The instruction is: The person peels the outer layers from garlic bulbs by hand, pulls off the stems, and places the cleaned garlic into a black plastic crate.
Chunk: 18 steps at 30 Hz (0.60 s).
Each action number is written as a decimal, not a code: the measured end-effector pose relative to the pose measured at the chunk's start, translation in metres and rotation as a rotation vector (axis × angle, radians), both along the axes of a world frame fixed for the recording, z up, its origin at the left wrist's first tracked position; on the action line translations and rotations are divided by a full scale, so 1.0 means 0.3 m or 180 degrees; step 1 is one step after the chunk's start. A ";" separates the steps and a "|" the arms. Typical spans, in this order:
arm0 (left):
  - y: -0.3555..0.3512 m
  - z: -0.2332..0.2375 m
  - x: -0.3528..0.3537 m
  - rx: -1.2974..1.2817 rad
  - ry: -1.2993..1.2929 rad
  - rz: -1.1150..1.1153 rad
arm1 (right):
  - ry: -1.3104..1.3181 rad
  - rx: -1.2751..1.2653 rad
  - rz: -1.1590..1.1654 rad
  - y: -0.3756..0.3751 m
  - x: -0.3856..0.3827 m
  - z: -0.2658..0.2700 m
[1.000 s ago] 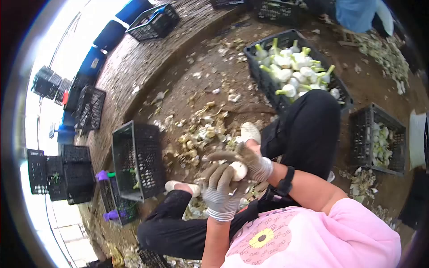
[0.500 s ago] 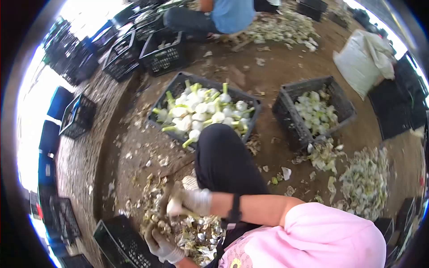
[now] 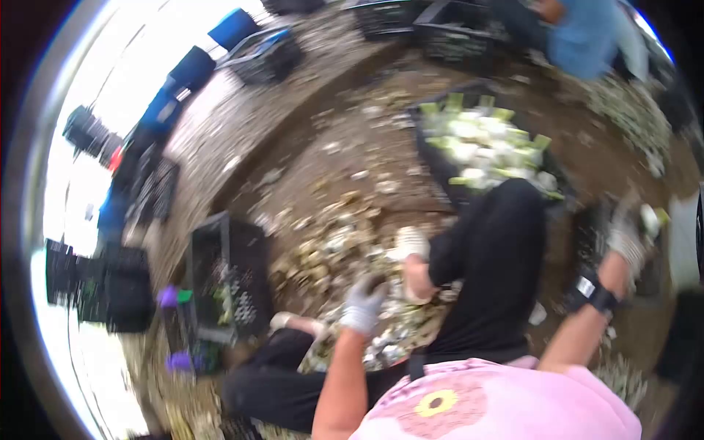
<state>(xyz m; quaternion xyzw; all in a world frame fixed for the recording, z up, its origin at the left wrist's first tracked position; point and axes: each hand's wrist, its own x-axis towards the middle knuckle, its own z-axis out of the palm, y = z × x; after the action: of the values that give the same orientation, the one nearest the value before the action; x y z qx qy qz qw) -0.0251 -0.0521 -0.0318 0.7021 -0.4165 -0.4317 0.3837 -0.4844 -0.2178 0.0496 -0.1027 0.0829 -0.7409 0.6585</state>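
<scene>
My right hand (image 3: pixel 625 233), in a pale glove, is stretched out to the right over a dark crate (image 3: pixel 583 238). Its fingers look extended, though blurred. A white garlic bulb (image 3: pixel 650 221) with a green stub shows right beside them. My left hand (image 3: pixel 364 303), gloved with soiled fingertips, hovers in front of me with fingers apart and nothing in them. Beneath it, loose skins and trimmings (image 3: pixel 345 246) litter the ground. Beyond my raised knee, a dark crate (image 3: pixel 438 172) is heaped with trimmed garlic bulbs (image 3: pixel 484 143).
A black crate (image 3: pixel 231 275) with scraps inside stands at my left. More crates (image 3: pixel 455 40) line the back, near a seated person in a blue shirt (image 3: pixel 584 44). A pale heap (image 3: pixel 634 121) lies at the far right. A raised ledge (image 3: pixel 293 110) runs along the left.
My view has turned left. My right hand has gone from beside my left hand out to the right-hand crate, with the garlic bulb. My left hand has lifted from the ground pile.
</scene>
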 end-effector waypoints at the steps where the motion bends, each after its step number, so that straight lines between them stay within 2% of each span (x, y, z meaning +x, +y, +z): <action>1: 0.009 -0.143 0.046 0.0000 0.0203 -0.0153 | 0.0105 -0.0012 -0.0199 -0.030 -0.057 -0.034; 3: 0.008 -0.194 0.041 0.0194 0.0627 0.0032 | 0.0250 -0.0094 -0.0111 -0.080 0.007 -0.013; 4: 0.009 -0.237 0.062 0.0271 0.0580 0.0095 | 0.0378 -0.0091 0.0336 -0.103 0.094 0.020; 6: -0.002 -0.362 0.138 0.0557 0.0668 0.0297 | 0.0647 -0.0199 0.1147 -0.112 0.376 0.136; 7: 0.002 -0.466 0.191 0.0482 0.0664 0.0624 | 0.0832 -0.0363 0.1545 -0.080 0.550 0.170; 9: 0.016 -0.514 0.287 0.0491 0.0497 0.1337 | 0.1537 -0.0910 0.2369 -0.003 0.879 0.215; 11: 0.041 -0.588 0.398 0.0258 0.0399 0.1713 | 0.2645 -0.1758 0.3164 0.056 1.116 0.185; 13: 0.056 -0.630 0.522 0.0124 0.0178 0.2024 | 0.4229 -0.2863 0.3545 0.084 1.267 0.062; 14: 0.026 -0.512 0.550 0.0342 -0.0208 0.2038 | 0.5108 -0.3423 0.3635 0.101 1.319 -0.021; 15: 0.028 -0.553 0.627 0.0374 -0.0840 0.1821 | 0.5988 -0.3995 0.3681 0.118 1.362 -0.109; 17: -0.064 -0.463 0.711 0.0990 -0.2035 0.1345 | 0.4922 -0.2879 0.3356 0.137 1.390 -0.253; 18: -0.113 -0.474 0.755 0.1063 -0.2272 0.1160 | 0.4736 -0.2542 0.3245 0.125 1.399 -0.276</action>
<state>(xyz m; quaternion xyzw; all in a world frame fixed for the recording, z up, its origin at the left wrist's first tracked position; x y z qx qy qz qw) 0.2015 -0.0859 -0.1741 0.9218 -0.3168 -0.1486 0.1667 -0.0646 -0.1804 -0.0332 -0.7808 0.1655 -0.0885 0.5960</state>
